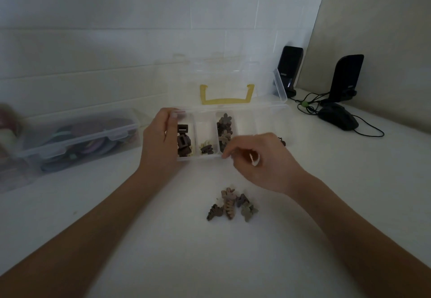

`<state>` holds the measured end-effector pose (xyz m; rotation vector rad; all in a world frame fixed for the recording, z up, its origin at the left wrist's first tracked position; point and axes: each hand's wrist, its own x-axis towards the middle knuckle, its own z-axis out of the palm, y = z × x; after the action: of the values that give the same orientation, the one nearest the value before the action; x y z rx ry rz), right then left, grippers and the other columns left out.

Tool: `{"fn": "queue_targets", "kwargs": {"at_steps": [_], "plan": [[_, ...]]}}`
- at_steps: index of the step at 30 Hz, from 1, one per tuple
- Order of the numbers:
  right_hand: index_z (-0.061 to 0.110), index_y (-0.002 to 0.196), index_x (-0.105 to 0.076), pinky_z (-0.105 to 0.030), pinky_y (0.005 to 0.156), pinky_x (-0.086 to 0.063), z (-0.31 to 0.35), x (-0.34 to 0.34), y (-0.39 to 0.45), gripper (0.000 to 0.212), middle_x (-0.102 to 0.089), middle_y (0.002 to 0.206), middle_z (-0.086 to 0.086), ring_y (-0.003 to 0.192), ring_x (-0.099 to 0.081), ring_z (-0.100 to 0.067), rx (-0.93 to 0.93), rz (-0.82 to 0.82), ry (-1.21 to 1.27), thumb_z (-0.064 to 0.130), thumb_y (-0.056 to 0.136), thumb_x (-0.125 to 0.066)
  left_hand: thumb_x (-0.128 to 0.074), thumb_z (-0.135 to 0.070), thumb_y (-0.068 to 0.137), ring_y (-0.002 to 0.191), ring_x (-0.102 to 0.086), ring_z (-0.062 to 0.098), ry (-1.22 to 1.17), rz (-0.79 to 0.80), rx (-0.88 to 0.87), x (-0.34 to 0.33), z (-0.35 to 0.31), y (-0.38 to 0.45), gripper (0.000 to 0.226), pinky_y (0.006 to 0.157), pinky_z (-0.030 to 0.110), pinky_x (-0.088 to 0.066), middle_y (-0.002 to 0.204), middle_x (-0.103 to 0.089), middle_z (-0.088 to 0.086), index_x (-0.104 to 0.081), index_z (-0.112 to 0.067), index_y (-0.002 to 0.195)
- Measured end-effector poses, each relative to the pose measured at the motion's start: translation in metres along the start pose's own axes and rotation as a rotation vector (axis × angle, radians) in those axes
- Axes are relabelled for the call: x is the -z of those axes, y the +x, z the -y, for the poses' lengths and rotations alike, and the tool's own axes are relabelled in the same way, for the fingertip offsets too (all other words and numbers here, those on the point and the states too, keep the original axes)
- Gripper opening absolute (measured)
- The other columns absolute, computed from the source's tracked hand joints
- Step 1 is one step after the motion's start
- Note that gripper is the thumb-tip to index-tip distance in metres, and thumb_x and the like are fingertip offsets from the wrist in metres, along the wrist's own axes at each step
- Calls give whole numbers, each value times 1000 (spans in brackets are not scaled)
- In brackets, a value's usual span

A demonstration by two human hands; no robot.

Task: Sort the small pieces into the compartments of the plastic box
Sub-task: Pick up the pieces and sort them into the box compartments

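The left hand [163,134] is gripping the left end of the open box [233,155], thumb on its far rim, near the tabletop's [163,239] far edge. The right hand [258,160] is hovering at the box's front wall, fingers curled together; whether they are pinching anything, I cannot tell. A pile of pieces [232,204] is lying just in front of the box, and three left compartments are holding sorted ones.

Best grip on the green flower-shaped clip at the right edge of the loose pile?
Pinch the green flower-shaped clip across its petalled sides, coming from above and from the right. It lies at the pile's right edge, so that side is bare table, while its left touches a darker clip. The right hand is nearest, likely simplest.
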<state>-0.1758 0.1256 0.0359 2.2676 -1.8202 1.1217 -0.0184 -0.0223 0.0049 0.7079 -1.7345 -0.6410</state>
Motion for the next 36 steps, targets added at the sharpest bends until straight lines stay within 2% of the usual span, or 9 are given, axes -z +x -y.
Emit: {"fn": "queue_targets", "kwargs": {"at_steps": [2,6,11,16,20,22,25,31,36], "plan": [[32,90,-69,-9,48,-37,4,2,0,13,-53,52,18,48,-52,-1,-27,200,-10,27,83,-59,-36,-24,103,73,-64,13,-19,5,26,0,-1,0,22,69,36,-55,82,-61,-15,-58,-23,102],[38,89,-67,-9,47,-36,5,0,0,18,-57,57,15,49,-50,2,-110,467,-45,51,79,-60,-36,-24,103,67,-59,1,2,0,6,1,-1,0,24,66,35,-55,82,-60,-17,-59,-20,104],[31,83,-67,-14,50,-39,3,-3,1,20,-60,61,15,54,-52,2,-152,502,-7,50,79,-61,-36,-24,103,66,-55,3,-9,-2,10,0,-1,0,24,68,39,-53,78,-58,-17,-60,-20,104],[28,83,-69,-13,57,-43,4,-4,1,10,-64,69,18,64,-57,1,-152,463,77,37,83,-65,-36,-24,103,71,-56,0,-5,12,2,0,1,1,22,67,25,-47,84,-59,-18,-58,-22,102],[24,85,-71,-8,55,-39,4,-4,1,4,-65,71,19,66,-56,-2,-131,386,138,24,82,-68,-36,-22,103,68,-56,-6,2,13,-8,0,2,1,25,61,7,-41,81,-58,-18,-60,-15,104],[23,84,-71,-9,53,-39,5,-3,2,4,-68,74,14,64,-56,-6,-118,301,165,21,82,-69,-36,-22,103,67,-57,-6,-9,14,-7,0,2,0,26,61,7,-42,83,-60,-16,-60,-13,106],[26,85,-69,-11,55,-42,8,0,4,5,-68,78,15,63,-57,-5,-85,92,111,27,82,-65,-36,-22,103,64,-56,-3,-34,14,5,0,1,1,25,62,14,-46,83,-60,-15,-60,-15,104],[30,85,-58,-10,57,-35,5,5,8,7,-63,87,20,74,-54,-4,-103,-390,-124,26,86,-64,-36,-15,103,60,-57,-10,-76,7,-7,-2,-8,-6,22,52,2,-38,77,-57,-12,-58,-13,99],[30,83,-58,-5,57,-35,-4,-4,13,7,-59,88,22,83,-45,3,-115,-423,-268,28,85,-64,-36,-21,104,61,-55,-8,-45,35,3,-3,-8,-9,25,54,3,-37,81,-60,-15,-60,-15,102]]}}
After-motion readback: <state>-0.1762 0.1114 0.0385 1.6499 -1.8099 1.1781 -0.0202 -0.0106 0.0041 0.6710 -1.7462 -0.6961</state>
